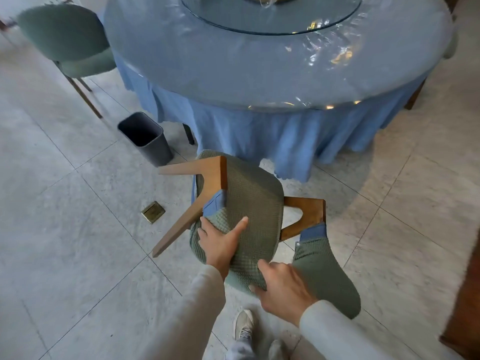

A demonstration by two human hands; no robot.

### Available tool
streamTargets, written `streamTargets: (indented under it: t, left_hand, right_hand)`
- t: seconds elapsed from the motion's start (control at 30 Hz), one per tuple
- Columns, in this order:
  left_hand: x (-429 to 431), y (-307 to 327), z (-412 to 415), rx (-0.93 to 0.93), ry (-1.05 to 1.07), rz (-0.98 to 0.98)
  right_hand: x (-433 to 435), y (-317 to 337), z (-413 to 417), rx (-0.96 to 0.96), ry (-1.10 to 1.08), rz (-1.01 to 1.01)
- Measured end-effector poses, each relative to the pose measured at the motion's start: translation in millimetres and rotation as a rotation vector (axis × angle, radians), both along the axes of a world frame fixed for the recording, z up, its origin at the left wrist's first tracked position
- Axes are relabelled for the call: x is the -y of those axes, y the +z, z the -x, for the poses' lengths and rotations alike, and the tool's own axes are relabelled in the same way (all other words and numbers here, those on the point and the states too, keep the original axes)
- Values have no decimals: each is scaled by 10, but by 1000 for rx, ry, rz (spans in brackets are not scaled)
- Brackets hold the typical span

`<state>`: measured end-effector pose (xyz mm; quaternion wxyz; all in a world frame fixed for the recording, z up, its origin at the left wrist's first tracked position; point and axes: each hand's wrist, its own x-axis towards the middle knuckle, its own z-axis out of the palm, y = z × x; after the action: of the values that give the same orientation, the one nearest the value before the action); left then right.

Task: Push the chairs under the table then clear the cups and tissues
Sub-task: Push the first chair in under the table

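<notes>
A green-covered chair [249,201] with brown wooden legs is tipped over in front of me, its seat underside and legs pointing up and to the left. My left hand [220,242] grips the left edge of its padded seat. My right hand [281,287] holds the near edge of the same seat. The chair sits just short of the round table [259,74], which has a blue cloth and a clear plastic cover. A glass turntable [270,19] lies at the table's middle. No cups or tissues show.
A grey waste bin [148,139] stands on the tile floor left of the chair. A second green chair [67,40] is at the table's left side. A brass floor plate [153,211] lies near the chair leg. Dark wooden furniture [465,307] edges the right.
</notes>
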<state>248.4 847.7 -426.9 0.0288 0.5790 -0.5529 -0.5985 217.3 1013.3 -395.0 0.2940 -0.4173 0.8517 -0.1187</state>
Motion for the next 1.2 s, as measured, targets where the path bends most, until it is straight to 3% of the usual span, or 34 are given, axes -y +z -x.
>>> streamTargets:
  t: [0.2,0.33,0.47,0.53,0.6,0.7,0.8,0.87,1.03,1.2]
  left_hand:
    - [-346,85,-387,-65,222,-89]
    - [-303,95,-528,-122,196,-66]
    - [-146,189,-623,-119,114,-56]
    - [-83,189,-679,-127,96,-66]
    - [-17,208,-715,-120,91,-91]
    - [121,203,-746,-119,58,-96]
    - [381,142,-812,-116,30,-88]
    - [638,117,-866,-97,-8,-96]
    - [1259,108,-965,-134,-54,-100]
    - [1402,155,-1095,-229,47,-77]
  right_hand:
    - [188,37,-290,-93,69,65]
    - [273,144,-273,-8,65,96]
    - [-23,-1,-132,329,-207,93]
    - [-317,-286,-87,334,-378,-23]
    - [-649,-656,-63,250,-539,-264]
    - [-944,-1138,-73,361,-904,-389]
    - [-925,-1218,-201,624,-1337,-228]
    - [-891,-1302,-353,752,-1502,-162]
    - [-338,-1064,-639,888,-1694,98]
    - [103,-885,-737,966,-1815,297]
